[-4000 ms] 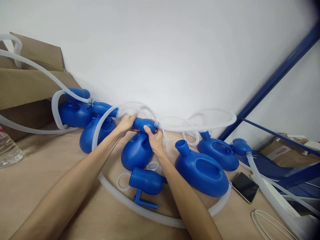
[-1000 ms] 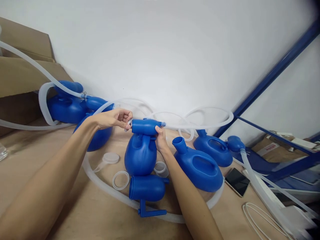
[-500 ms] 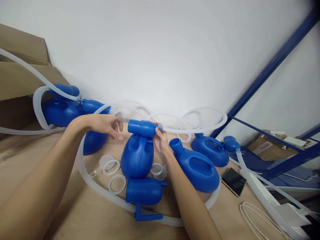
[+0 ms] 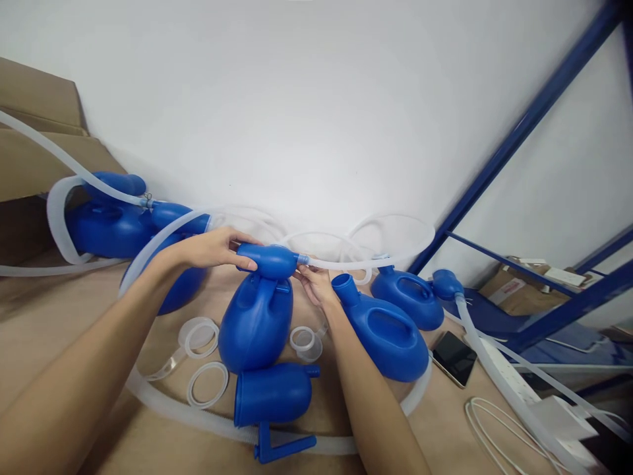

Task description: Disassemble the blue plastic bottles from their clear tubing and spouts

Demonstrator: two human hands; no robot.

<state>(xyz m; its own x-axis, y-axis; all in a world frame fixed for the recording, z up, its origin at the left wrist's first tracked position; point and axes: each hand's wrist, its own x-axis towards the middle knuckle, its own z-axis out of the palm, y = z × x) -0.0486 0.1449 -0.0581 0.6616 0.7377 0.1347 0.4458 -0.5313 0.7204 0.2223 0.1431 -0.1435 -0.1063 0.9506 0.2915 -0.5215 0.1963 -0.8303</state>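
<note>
My left hand (image 4: pixel 220 247) is closed around the wide end of a blue plastic funnel head (image 4: pixel 274 262), thumb in front and fingers over the top. A translucent hose (image 4: pixel 346 264) is pushed onto the narrow end of that head. My right hand (image 4: pixel 316 284) pinches the hose joint from below, its fingertips partly hidden. Just under the head a blue urinal bottle (image 4: pixel 257 323) stands on the table. In front of it lies a second blue funnel head (image 4: pixel 277 394) with a handle-like arm. Clear-white rings (image 4: pixel 208 384) and a cap (image 4: pixel 309 343) lie close by.
More blue bottles (image 4: pixel 386 336) stand at right, beside a phone (image 4: pixel 455 358) and a white cable (image 4: pixel 487 429). Other bottles with hoses (image 4: pixel 109 231) stand at left by a cardboard box (image 4: pixel 39 99). A blue metal shelf frame (image 4: pixel 519 132) rises at right.
My left hand has moved right and closed on the funnel head, having been open beside it. My right hand has slid from the head's narrow end to below the hose joint.
</note>
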